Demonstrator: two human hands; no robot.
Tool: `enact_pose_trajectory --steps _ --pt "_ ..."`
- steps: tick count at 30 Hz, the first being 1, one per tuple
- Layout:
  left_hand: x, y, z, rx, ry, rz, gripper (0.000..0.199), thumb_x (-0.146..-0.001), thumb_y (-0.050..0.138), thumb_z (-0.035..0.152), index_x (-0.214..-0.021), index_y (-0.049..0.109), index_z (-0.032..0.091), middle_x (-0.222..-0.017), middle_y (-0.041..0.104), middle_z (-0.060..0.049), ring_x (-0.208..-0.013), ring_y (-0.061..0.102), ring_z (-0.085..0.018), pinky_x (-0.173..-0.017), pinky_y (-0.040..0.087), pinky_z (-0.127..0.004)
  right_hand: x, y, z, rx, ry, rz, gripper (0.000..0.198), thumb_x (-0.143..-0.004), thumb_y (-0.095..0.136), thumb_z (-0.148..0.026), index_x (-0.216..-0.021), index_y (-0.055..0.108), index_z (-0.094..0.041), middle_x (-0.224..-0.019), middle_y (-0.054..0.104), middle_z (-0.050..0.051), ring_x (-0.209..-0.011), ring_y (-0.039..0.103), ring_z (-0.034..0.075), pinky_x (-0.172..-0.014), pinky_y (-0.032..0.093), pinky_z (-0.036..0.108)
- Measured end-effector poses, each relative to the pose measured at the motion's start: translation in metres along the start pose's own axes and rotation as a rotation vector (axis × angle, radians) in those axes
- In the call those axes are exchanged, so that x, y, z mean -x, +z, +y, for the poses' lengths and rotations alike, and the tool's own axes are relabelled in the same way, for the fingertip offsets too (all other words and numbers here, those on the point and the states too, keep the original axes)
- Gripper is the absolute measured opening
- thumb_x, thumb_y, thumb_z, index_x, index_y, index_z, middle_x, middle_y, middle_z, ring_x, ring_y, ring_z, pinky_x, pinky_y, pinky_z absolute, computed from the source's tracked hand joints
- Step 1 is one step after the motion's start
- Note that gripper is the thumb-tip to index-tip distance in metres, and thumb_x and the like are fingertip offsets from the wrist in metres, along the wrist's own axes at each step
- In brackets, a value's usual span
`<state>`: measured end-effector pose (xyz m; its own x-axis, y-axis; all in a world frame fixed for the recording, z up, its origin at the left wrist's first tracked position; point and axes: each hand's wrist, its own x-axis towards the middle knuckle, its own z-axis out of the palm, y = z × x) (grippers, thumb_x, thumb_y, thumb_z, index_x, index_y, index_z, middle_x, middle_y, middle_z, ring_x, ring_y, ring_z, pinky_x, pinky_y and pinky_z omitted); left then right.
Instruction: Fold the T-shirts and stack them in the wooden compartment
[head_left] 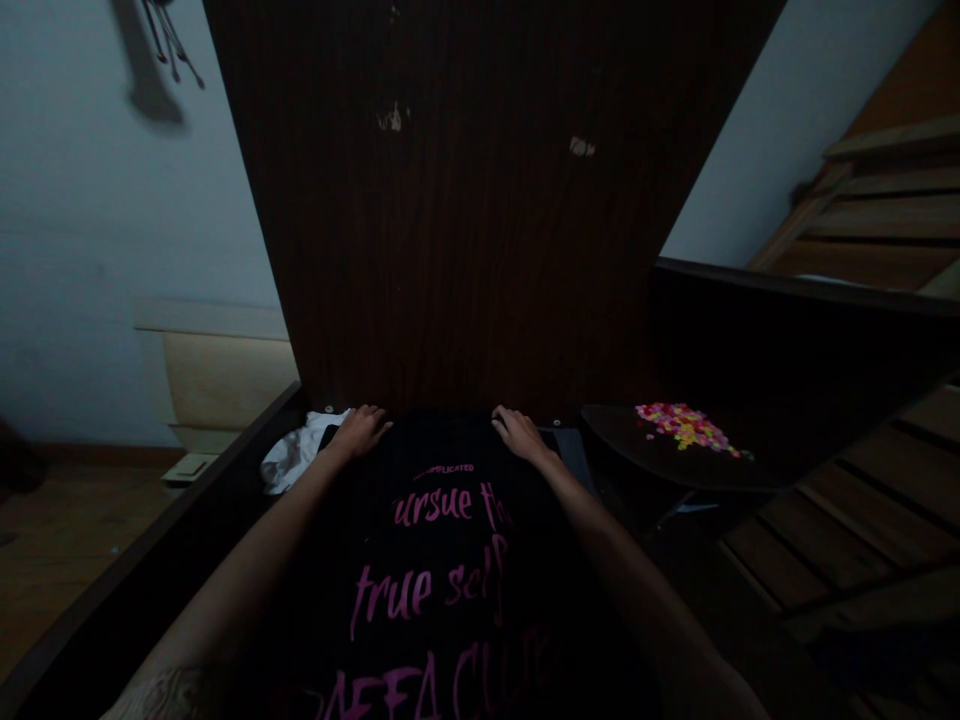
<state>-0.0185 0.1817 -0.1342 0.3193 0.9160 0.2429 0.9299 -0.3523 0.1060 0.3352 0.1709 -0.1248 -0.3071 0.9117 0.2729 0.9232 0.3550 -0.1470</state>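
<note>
A black T-shirt (450,545) with pink lettering is spread out in front of me, its print upright from my side. On its far left part lies my left hand (361,430), fingers stretched out and a little apart. My right hand (519,433) rests palm down on the far right part, its fingers also extended. Both forearms reach over the shirt's sides. Crumpled white cloth (300,452) lies just left of my left hand. The dim light hides the shirt's outer edges.
A tall dark wooden panel (465,230) rises behind the shirt. To the right, small pink, red and yellow pieces (690,428) lie on a dark curved shelf (637,455). A dark side board (150,545) runs along the left. Wooden slats (877,450) stand at far right.
</note>
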Motion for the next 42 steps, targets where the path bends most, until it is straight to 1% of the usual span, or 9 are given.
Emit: enact_pose_trajectory --steps 4,7,11,16,23,27,31,37,42 --pt "0.002 0.004 -0.012 0.039 -0.008 0.001 0.033 -0.090 0.044 0.037 -0.102 0.065 0.016 -0.108 0.067 -0.015 -0.104 0.059 -0.027 -0.093 0.043 -0.039 0.003 0.008 0.005 -0.105 -0.035 0.057 0.022 -0.096 0.043 -0.026 -0.114 0.055 -0.022 -0.103 0.065 0.006 -0.097 0.057 0.020 -0.085 0.041 0.030" --pt "0.001 0.004 -0.014 0.071 -0.028 0.016 0.032 -0.088 0.046 0.039 -0.098 0.067 0.016 -0.104 0.068 -0.014 -0.102 0.060 -0.027 -0.092 0.044 -0.038 0.004 0.013 0.006 -0.161 -0.017 0.080 0.026 -0.095 0.048 -0.028 -0.119 0.053 -0.020 -0.102 0.065 0.006 -0.097 0.058 0.019 -0.086 0.041 0.030" --pt "0.000 0.000 -0.012 0.122 -0.071 0.052 0.030 -0.089 0.044 0.039 -0.096 0.064 0.017 -0.098 0.069 -0.012 -0.097 0.062 -0.025 -0.086 0.046 -0.034 0.003 0.018 0.004 -0.087 0.048 0.091 0.022 -0.093 0.052 -0.033 -0.109 0.059 -0.019 -0.105 0.066 0.009 -0.103 0.056 0.023 -0.088 0.040 0.034" --pt "0.006 -0.008 -0.010 0.231 -0.248 0.086 0.030 -0.093 0.039 0.041 -0.105 0.056 0.020 -0.098 0.070 -0.010 -0.092 0.066 -0.024 -0.078 0.047 -0.031 0.002 0.024 0.000 -0.001 0.043 0.106 0.017 -0.095 0.047 -0.029 -0.100 0.060 -0.019 -0.104 0.065 0.009 -0.100 0.056 0.022 -0.085 0.039 0.033" --pt "0.013 -0.015 -0.005 0.152 -0.314 0.087 0.035 -0.095 0.036 0.045 -0.106 0.056 0.020 -0.101 0.071 -0.012 -0.093 0.067 -0.025 -0.077 0.047 -0.031 0.002 0.025 -0.002 -0.019 0.036 0.163 0.018 -0.097 0.040 -0.029 -0.097 0.054 -0.018 -0.094 0.065 0.009 -0.089 0.059 0.021 -0.083 0.039 0.032" --pt "0.014 -0.018 -0.003 0.163 -0.294 0.104 0.034 -0.094 0.037 0.045 -0.106 0.057 0.019 -0.100 0.071 -0.012 -0.093 0.067 -0.025 -0.077 0.047 -0.031 -0.001 0.019 0.000 -0.100 0.033 0.162 0.014 -0.095 0.046 -0.029 -0.100 0.054 -0.019 -0.099 0.064 0.009 -0.095 0.059 0.021 -0.086 0.040 0.033" --pt "0.016 -0.019 -0.002 0.167 -0.276 0.127 0.035 -0.094 0.037 0.046 -0.104 0.058 0.019 -0.099 0.071 -0.011 -0.092 0.067 -0.024 -0.076 0.047 -0.031 -0.003 0.011 0.004 -0.143 -0.015 0.174 0.011 -0.092 0.052 -0.029 -0.094 0.056 -0.019 -0.098 0.062 0.009 -0.096 0.055 0.021 -0.087 0.041 0.032" --pt "0.019 -0.025 0.001 0.091 -0.251 0.171 0.038 -0.096 0.033 0.046 -0.099 0.059 0.018 -0.097 0.071 -0.012 -0.090 0.066 -0.024 -0.076 0.046 -0.030 -0.006 -0.001 0.007 -0.112 0.004 0.231 0.003 -0.084 0.055 -0.019 -0.085 0.052 -0.020 -0.090 0.060 0.006 -0.085 0.054 0.020 -0.074 0.040 0.028" --pt "0.019 -0.029 0.006 -0.083 -0.295 0.186 0.043 -0.097 0.029 0.046 -0.092 0.062 0.018 -0.092 0.071 -0.013 -0.089 0.066 -0.026 -0.078 0.045 -0.033 -0.010 -0.006 0.008 -0.063 0.095 0.221 0.013 -0.085 0.060 -0.032 -0.082 0.054 -0.021 -0.085 0.063 0.004 -0.080 0.057 0.019 -0.067 0.037 0.027"
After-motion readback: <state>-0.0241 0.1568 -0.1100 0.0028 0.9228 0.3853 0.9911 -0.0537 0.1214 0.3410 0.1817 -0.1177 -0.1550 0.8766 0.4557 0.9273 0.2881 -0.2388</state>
